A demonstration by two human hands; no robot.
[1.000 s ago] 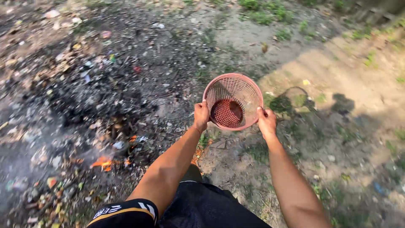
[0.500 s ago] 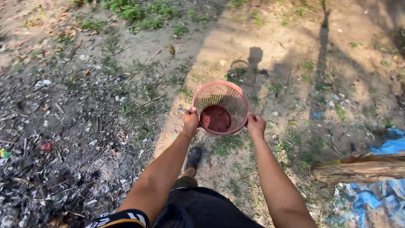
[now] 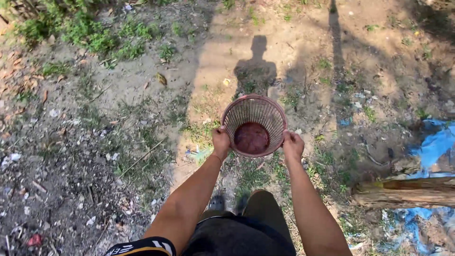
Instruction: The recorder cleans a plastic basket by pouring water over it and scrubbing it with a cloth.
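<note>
Both bare arms reach forward and down, elbows slightly bent — the left hand [image 3: 221, 142] grips the left rim of the pink basket [image 3: 254, 124], the right hand [image 3: 293, 145] grips its right rim, fingers curled closed

Single head-worn view, looking steeply down, close over arms, dirt ground [image 3: 118, 156] beyond

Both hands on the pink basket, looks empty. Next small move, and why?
Probably keep the two-handed grip and carry it level. The left hand and right hand hold opposite rims of the pink mesh basket, whose inside shows only its bare base; it hangs above rough, littered ground.
</note>
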